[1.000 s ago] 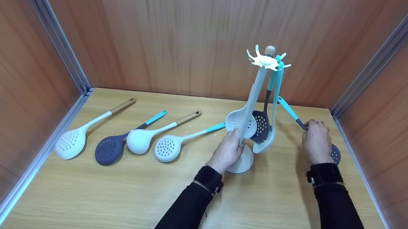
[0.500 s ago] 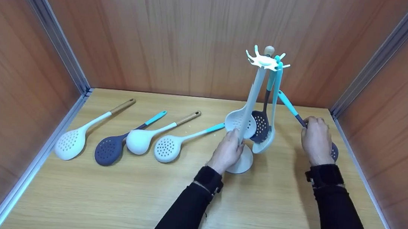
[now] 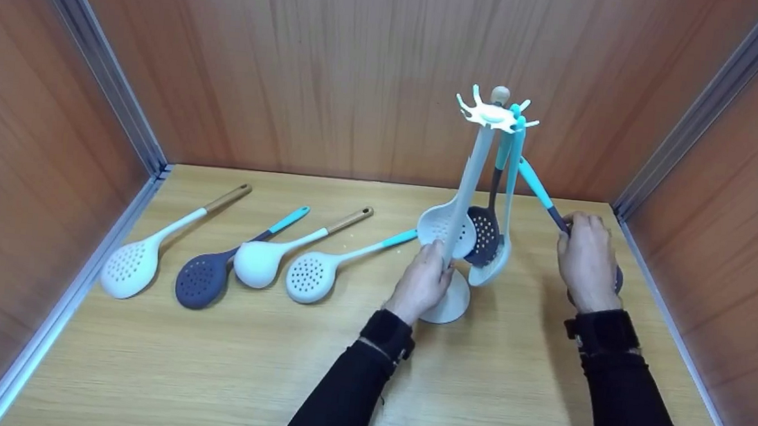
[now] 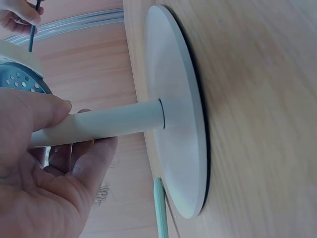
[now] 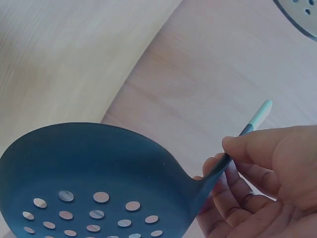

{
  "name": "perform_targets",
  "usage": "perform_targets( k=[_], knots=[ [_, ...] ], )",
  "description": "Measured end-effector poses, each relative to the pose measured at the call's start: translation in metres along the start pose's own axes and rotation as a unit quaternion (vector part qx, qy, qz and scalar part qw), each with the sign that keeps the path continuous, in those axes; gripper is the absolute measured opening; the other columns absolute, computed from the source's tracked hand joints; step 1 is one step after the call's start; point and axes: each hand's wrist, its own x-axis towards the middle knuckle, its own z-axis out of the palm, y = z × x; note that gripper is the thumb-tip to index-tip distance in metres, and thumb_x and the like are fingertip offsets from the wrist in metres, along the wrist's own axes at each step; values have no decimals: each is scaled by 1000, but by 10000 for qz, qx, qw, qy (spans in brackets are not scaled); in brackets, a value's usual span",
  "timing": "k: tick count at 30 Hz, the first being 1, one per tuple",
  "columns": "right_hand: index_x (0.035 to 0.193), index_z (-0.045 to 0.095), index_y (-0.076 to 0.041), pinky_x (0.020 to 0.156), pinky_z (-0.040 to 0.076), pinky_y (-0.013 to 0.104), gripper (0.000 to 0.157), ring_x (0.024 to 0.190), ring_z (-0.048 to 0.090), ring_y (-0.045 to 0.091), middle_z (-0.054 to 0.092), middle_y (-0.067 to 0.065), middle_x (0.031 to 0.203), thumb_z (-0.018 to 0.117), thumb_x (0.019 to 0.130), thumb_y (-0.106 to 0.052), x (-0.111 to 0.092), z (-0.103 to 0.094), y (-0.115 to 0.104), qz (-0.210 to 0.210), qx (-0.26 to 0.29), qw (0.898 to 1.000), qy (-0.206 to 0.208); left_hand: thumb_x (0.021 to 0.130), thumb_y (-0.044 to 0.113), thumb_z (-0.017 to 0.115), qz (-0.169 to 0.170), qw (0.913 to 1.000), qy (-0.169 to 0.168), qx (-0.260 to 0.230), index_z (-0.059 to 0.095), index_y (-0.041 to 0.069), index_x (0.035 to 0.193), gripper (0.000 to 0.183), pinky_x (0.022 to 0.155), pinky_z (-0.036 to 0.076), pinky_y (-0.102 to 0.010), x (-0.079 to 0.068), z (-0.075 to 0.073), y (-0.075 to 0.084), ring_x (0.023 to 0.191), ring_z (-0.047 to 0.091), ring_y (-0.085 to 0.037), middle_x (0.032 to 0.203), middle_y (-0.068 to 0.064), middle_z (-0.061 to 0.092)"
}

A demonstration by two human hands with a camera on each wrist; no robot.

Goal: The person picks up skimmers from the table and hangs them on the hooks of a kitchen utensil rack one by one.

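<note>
My left hand [image 3: 422, 280] grips the pole of a white utensil stand [image 3: 470, 187] low down, just over its round base [image 4: 176, 114]. From the stand's hooked top hang a white skimmer [image 3: 435, 224], a dark blue skimmer [image 3: 483, 237] and a white utensil with a turquoise handle [image 3: 512, 177]. Right of the stand, my right hand [image 3: 586, 261] pinches another dark blue skimmer [image 5: 99, 168] by its dark shaft. Its turquoise handle [image 3: 535, 179] points up and left toward the stand. In the head view my hand hides most of this skimmer's perforated head.
On the wooden table [image 3: 231, 373], left of the stand, lie a white skimmer with a wooden handle [image 3: 132, 267], a dark blue skimmer [image 3: 202, 279], a white ladle [image 3: 259, 263] and a white skimmer with a turquoise handle [image 3: 312, 276]. Wood panels [image 3: 338, 63] enclose the back and sides.
My right hand has shifted slightly up and left with the dark blue skimmer, whose handle end has risen and become steeper. The left hand and stand have stayed almost still.
</note>
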Motion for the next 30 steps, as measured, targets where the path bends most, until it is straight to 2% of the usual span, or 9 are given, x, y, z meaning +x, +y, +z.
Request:
perform_targets(
  k=[5, 7, 9, 12, 14, 16, 19, 26, 30],
  knots=[
    [136, 71, 15, 104, 59, 75, 26, 124, 68, 63, 70, 40, 130, 63, 113, 5, -1, -4, -7, -53, 54, 10000, 54, 118, 9, 66, -131, 9998, -77, -148, 60, 2, 130, 15, 110, 69, -54, 1, 1, 1, 126, 76, -37, 131, -23, 71],
    [137, 70, 15, 103, 59, 76, 27, 123, 68, 64, 70, 40, 130, 64, 113, 5, -2, -7, -10, -90, 87, 9999, 54, 118, 13, 66, -5, 9999, 87, -117, 59, 6, 130, 15, 108, 69, -53, 10, 20, -19, 121, 76, -31, 127, -16, 71],
    [138, 70, 14, 101, 60, 76, 27, 124, 68, 64, 69, 40, 131, 64, 113, 5, -3, -9, -12, -104, 119, 9999, 36, 117, 14, 68, 174, 9996, 239, -25, 59, 6, 128, 17, 106, 69, -52, 10, 20, -21, 117, 76, -31, 123, -16, 70],
    [141, 69, 14, 97, 62, 74, 29, 123, 68, 63, 68, 40, 131, 64, 114, 3, -5, -13, -15, -90, 142, 9999, -12, 117, 19, 68, 549, 9966, 610, 120, 57, 11, 125, 17, 98, 69, -50, 15, 38, -41, 107, 74, -23, 116, -8, 69],
    [142, 69, 13, 93, 63, 73, 30, 122, 69, 61, 68, 39, 131, 64, 115, 2, -5, -15, -18, -53, 134, 9999, -20, 116, 16, 69, 606, 9958, 664, 148, 57, 9, 124, 17, 96, 68, -51, 13, 35, -39, 107, 76, -25, 115, -11, 70],
    [142, 69, 13, 89, 63, 71, 30, 120, 70, 60, 68, 38, 130, 65, 115, 1, -6, -17, -20, -39, 140, 9999, 5, 117, 18, 67, 627, 9954, 716, 116, 57, 11, 125, 15, 95, 68, -50, 20, 50, -55, 106, 76, -22, 115, -8, 70],
    [141, 70, 13, 87, 63, 71, 29, 118, 70, 59, 68, 37, 129, 66, 115, 0, -8, -20, -24, -66, 168, 9998, 89, 116, 17, 69, 589, 9957, 710, 78, 57, 12, 125, 16, 96, 69, -49, 23, 56, -59, 107, 76, -25, 115, -9, 70],
    [142, 70, 11, 84, 63, 70, 30, 116, 72, 57, 69, 36, 132, 66, 115, -1, -11, -27, -32, -114, 268, 9994, 201, 117, 20, 69, 481, 9973, 561, 1, 59, 14, 127, 15, 99, 68, -48, 22, 54, -60, 111, 76, -23, 118, -7, 70],
    [143, 70, 11, 84, 63, 68, 31, 116, 72, 55, 69, 36, 133, 67, 115, 0, -13, -31, -37, -171, 368, 9989, 254, 116, 12, 69, 472, 9975, 529, 14, 59, 9, 125, 14, 99, 69, -53, 13, 36, -40, 111, 77, -30, 118, -14, 71]
  ],
)
